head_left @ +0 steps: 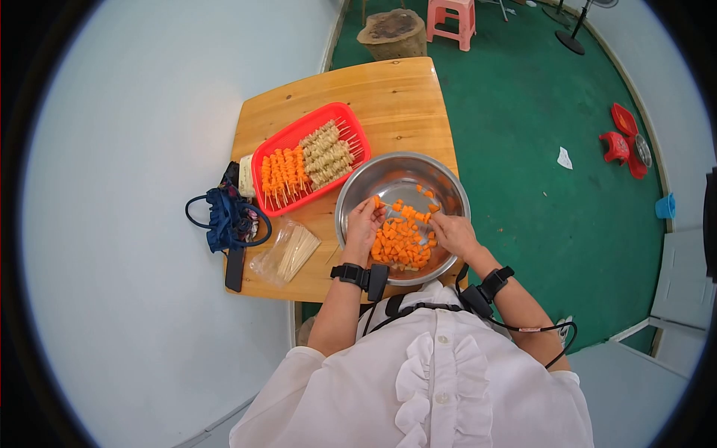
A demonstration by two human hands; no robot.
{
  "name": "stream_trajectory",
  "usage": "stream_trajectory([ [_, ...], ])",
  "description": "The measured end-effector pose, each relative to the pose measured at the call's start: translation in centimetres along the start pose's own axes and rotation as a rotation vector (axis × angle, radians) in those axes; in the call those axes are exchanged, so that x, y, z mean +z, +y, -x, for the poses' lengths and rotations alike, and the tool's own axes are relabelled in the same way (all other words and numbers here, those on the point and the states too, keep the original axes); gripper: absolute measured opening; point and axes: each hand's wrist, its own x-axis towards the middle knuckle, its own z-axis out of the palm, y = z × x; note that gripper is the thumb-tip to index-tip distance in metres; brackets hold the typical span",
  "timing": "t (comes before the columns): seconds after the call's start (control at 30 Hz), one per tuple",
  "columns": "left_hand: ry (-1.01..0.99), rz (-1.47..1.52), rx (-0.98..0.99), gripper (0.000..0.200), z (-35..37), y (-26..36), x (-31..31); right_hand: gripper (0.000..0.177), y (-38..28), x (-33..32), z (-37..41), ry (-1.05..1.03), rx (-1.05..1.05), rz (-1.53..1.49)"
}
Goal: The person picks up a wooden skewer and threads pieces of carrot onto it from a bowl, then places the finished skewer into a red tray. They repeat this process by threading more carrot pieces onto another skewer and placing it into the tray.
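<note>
Above a steel bowl (pixel 346 196), a skewer of carrot pieces (pixel 411 213) runs between my two hands. My left hand (pixel 364 224) is closed in a pinch on an orange carrot piece (pixel 378 201) at the skewer's left end. At the other end, my right hand (pixel 453 233) has its fingers closed on the skewer beside the threaded carrot. Loose chopped carrot (pixel 399 243) is heaped in the near part of the bowl. The fingertips partly cover what they grip.
On the wooden table (pixel 396 97), a red basket (pixel 297 128) holds finished carrot skewers (pixel 284 173) and pale skewers (pixel 328 154). Bare sticks (pixel 299 252) lie in a plastic bag. A blue handbag (pixel 224 218) and a dark phone (pixel 234 269) sit at the left edge, near the wall.
</note>
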Motion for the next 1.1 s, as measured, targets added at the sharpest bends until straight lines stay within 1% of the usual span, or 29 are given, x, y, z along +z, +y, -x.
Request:
stream_trajectory([
  [0.1,0.015,-0.005,-0.001,0.018,0.0,-0.1,0.0,0.016,-0.2,-0.2,0.0,-0.003,-0.009,-0.002],
  [0.4,-0.010,-0.180,0.002,0.019,-0.4,-0.1,-0.5,0.015,-0.4,-0.2,0.0,0.003,-0.052,-0.005],
  [0.5,0.018,-0.331,0.100,0.019,-0.5,-0.2,-0.1,0.017,-0.3,0.2,0.0,-0.027,0.003,-0.047],
  [0.53,0.051,-0.444,0.169,0.020,-0.3,-0.1,0.4,0.017,-0.2,0.5,-0.1,-0.039,0.029,-0.065],
  [0.6,0.116,-0.670,0.306,0.021,0.5,0.1,1.4,0.019,0.2,1.2,-0.5,-0.091,0.068,-0.305],
  [0.63,0.138,-0.763,0.412,0.021,0.3,-0.2,1.4,0.020,0.3,1.3,-0.7,-0.116,0.088,-0.425],
  [0.7,0.187,-0.950,0.625,0.022,0.1,-0.6,1.4,0.020,-0.1,1.2,-0.7,-0.102,0.090,-0.297],
  [0.83,0.205,-1.092,0.795,0.023,0.2,-0.6,1.6,0.018,-1.9,0.2,-0.8,-0.065,0.073,-0.065],
  [0.9,0.225,-1.140,0.875,0.022,0.4,-0.4,1.8,0.018,-1.8,0.4,-0.7,-0.053,0.037,-0.028],
  [1.0,0.264,-1.309,1.053,0.019,1.0,0.1,2.5,0.017,-2.0,0.4,-0.8,-0.045,-0.015,0.016],
  [1.1,0.259,-1.197,0.854,0.018,0.4,-0.5,2.0,0.014,-2.3,0.1,-0.8,-0.046,-0.047,0.046],
])
